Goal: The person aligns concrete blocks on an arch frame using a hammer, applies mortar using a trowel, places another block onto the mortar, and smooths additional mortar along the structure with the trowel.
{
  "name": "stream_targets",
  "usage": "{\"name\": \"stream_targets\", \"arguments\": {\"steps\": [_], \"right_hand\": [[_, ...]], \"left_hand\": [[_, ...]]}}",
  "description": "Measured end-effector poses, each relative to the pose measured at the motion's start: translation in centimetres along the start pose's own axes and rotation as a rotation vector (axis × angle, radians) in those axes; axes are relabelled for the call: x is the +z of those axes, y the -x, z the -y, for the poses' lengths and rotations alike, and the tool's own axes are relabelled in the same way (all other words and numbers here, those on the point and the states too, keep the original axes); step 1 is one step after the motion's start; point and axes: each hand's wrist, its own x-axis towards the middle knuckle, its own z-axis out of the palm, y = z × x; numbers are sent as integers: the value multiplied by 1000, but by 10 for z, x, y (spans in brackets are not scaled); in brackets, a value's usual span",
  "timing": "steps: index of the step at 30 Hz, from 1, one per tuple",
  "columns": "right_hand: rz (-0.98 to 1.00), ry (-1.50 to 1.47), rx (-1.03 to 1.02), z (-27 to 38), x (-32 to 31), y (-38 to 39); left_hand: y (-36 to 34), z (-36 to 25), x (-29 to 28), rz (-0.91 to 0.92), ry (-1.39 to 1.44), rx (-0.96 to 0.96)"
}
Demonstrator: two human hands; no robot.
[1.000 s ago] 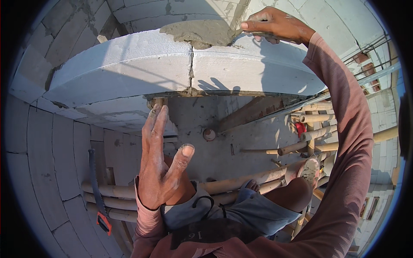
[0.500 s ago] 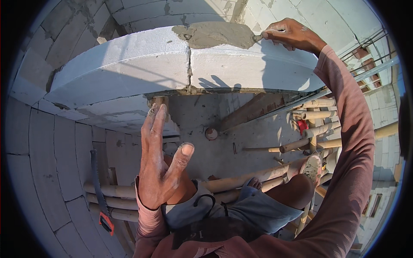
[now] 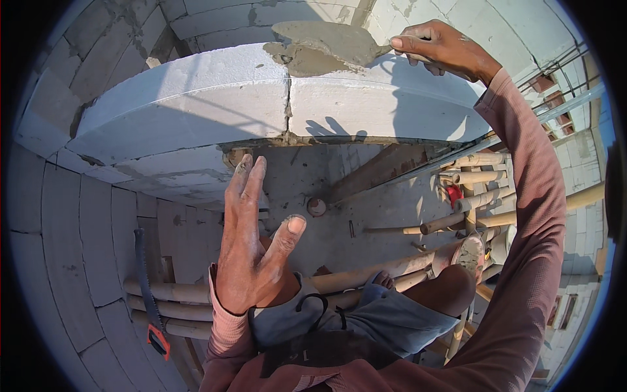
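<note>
Moved: trowel [image 3: 330,32], toward the wall's [image 3: 353,108] far edge
Trowel axis: along the wall, overlapping mortar [image 3: 313,64]
Right hand [image 3: 444,51]: nearer, gripping trowel, which points leftward
Left hand [image 3: 251,251]: open, empty

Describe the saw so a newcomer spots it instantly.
A block wall fills the picture's left side. Low on that side, three bamboo poles run sideways, and the saw crosses them. Its toothed blade and red lower end set it apart from the round poles.

Rough mortar [image 3: 317,61], matt block [image 3: 353,98]
</note>
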Motion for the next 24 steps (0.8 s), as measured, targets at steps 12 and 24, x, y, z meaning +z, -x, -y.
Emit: {"name": "stream_targets", "arguments": {"steps": [12, 24], "right_hand": [[-139, 485, 103, -9, -43, 36], [-370, 1241, -224, 90, -6, 73]], "left_hand": [[-1, 8, -11, 2, 115, -24], [-5, 15, -9, 37, 202, -7]]}}
